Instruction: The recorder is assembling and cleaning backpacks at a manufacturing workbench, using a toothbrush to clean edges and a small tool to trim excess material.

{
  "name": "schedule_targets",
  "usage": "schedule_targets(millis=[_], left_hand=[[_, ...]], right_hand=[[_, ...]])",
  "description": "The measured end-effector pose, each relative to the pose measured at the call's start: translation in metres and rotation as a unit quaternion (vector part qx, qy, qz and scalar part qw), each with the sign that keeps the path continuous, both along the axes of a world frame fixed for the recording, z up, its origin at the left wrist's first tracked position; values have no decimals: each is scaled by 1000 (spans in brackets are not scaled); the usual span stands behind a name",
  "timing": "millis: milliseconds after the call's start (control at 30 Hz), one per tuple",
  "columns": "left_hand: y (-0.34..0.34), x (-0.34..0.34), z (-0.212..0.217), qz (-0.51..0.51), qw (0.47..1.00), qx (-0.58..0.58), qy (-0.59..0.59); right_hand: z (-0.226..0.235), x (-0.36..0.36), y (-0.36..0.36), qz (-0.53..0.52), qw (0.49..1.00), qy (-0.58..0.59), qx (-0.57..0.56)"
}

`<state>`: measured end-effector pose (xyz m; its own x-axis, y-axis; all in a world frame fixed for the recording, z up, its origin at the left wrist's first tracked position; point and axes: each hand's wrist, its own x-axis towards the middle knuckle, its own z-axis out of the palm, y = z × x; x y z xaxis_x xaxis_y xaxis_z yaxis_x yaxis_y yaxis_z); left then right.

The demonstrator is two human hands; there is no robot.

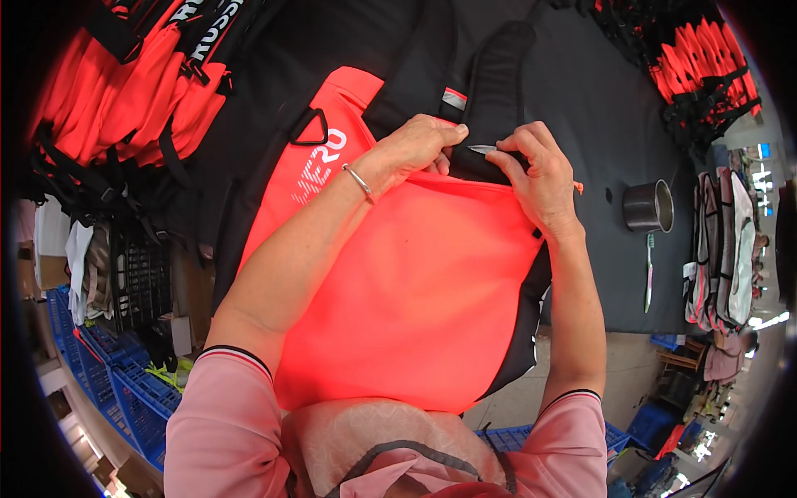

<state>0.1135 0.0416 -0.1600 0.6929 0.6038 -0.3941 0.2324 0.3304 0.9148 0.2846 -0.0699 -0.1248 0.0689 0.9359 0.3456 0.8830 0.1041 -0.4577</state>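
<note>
A bright orange-red and black backpack (407, 282) lies across the table edge in front of me, its lower end against my body. My left hand (415, 148) is closed, pinching the bag's black fabric near the base of a padded black shoulder strap (501, 79). In my right hand (540, 174) is a small pointed metal tool (481, 149), apparently thread snips. Its tip points left toward my left thumb, a short gap away. The rest of the tool is hidden by my fingers. A black triangular ring (312, 128) sits on the bag's left side.
On the black table (594, 158) at right stand a metal cup (647, 207) and a toothbrush (649, 278). Stacks of orange-red and black bags (137, 91) fill the far left, with more bags (706, 70) far right. Blue crates (124, 382) stand lower left.
</note>
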Motion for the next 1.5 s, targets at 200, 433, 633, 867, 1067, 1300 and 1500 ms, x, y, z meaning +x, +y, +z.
schedule_targets(millis=[200,433,633,867,1067,1300,1500], left_hand=[[1,0,-3,9,1000,-22,-18],[-4,2,4,15,1000,-2,9],[-2,2,3,19,1000,-3,13],[-2,4,2,16,1000,-2,15],[-20,2,-4,82,996,31,-12],[-37,6,-14,95,933,347,-19],[-33,7,-18,125,941,311,-42]], right_hand=[[-4,-2,-4,-7,998,-7,59],[-10,-1,-11,-94,989,38,107],[-12,-3,-14,-31,997,-11,75],[-21,-6,-9,-69,990,-13,120],[-19,4,1,-166,957,201,129],[-27,15,-1,-165,935,297,100],[-19,8,-10,-123,968,211,63]])
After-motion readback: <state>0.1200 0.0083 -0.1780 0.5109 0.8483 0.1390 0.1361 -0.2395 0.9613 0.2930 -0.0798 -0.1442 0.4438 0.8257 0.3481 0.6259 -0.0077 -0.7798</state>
